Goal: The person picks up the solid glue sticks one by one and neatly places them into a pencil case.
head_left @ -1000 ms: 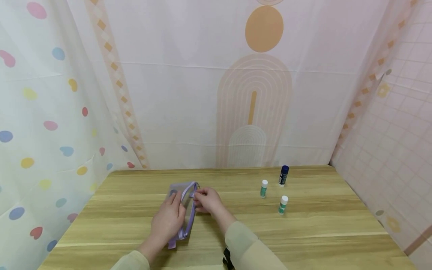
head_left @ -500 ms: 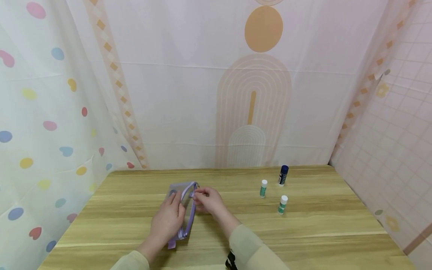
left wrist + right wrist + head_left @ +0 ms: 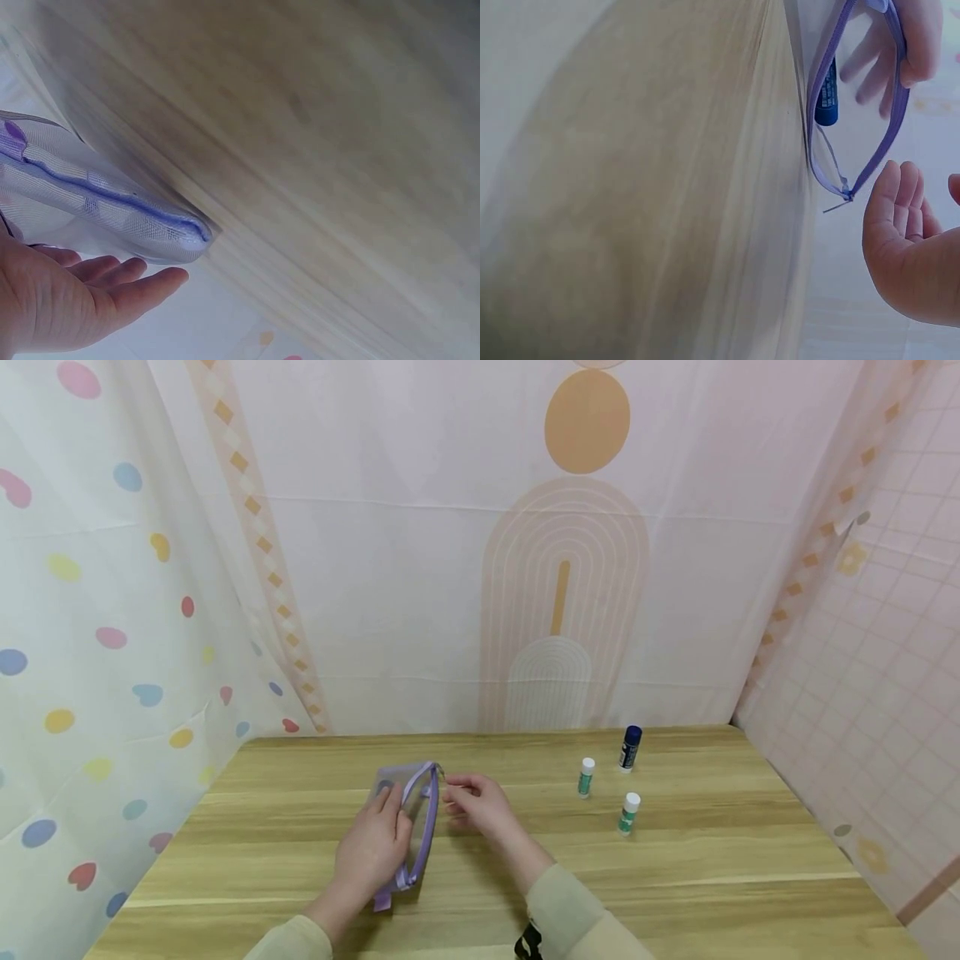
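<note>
Mesh pouch point(image 3: 429, 835), mouth unzipped, is gripped by the left hand point(image 3: 372, 845); right hand point(image 3: 483, 806), fingers loosely bent and holding nothing, is positioned just beside it.

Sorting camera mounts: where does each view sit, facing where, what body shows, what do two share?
Head: on the head, facing forward and down over the tabletop; left hand, right hand and sleeves show.
Left wrist: on that wrist, facing the mesh pouch; left hand only.
Right wrist: on that wrist, facing the mesh pouch's open side; both hands show.
Head and right wrist share both hands and the mesh pouch.
</note>
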Demonstrator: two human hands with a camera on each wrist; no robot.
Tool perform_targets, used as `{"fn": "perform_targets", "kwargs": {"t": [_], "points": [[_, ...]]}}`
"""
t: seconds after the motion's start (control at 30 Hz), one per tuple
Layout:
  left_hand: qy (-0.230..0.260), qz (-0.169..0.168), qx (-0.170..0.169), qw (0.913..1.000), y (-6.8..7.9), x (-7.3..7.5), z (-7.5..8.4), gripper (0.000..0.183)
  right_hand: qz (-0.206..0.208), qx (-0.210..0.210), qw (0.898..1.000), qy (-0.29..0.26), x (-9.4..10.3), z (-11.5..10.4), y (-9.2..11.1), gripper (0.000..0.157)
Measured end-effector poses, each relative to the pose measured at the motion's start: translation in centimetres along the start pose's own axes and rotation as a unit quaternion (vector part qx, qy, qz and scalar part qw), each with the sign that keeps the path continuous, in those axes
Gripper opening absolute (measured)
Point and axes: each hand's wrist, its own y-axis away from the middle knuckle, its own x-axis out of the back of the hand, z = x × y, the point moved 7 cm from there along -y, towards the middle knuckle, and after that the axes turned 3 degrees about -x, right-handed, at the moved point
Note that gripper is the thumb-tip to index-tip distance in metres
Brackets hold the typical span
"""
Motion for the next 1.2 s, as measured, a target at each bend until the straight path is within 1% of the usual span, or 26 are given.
{"fn": "perform_targets", "kwargs": {"t": [0.13,0.37,0.53,0.8,1.03,1.2], "points": [[0.001,0.001,-0.002,1.0000,0.0,0.0,0.1,0.049,-0.003,-0.001,1.000,-0.002,0.6,-0.1,0.2,0.037],[0.000,-0.003,-0.002,1.0000,0.1,0.0,0.1,0.049,-0.017,0.002,1.000,-0.026,1.5,-0.6,0.8,0.038],[0.001,-0.006,-0.003,1.0000,0.1,-0.1,0.1,0.049,-0.012,0.012,0.999,-0.033,2.5,-1.0,1.1,0.038],[0.004,-0.004,-0.003,1.0000,0.1,0.0,0.1,0.049,-0.003,0.026,0.999,-0.021,4.1,-1.9,1.8,0.037],[0.001,-0.004,0.000,1.0000,0.0,0.0,0.1,0.049,0.002,0.046,0.999,-0.007,5.3,-3.1,2.7,0.036],[-0.001,-0.006,0.001,1.0000,0.1,0.0,0.2,0.049,0.004,0.049,0.999,-0.006,6.3,-3.8,3.4,0.036]]}}
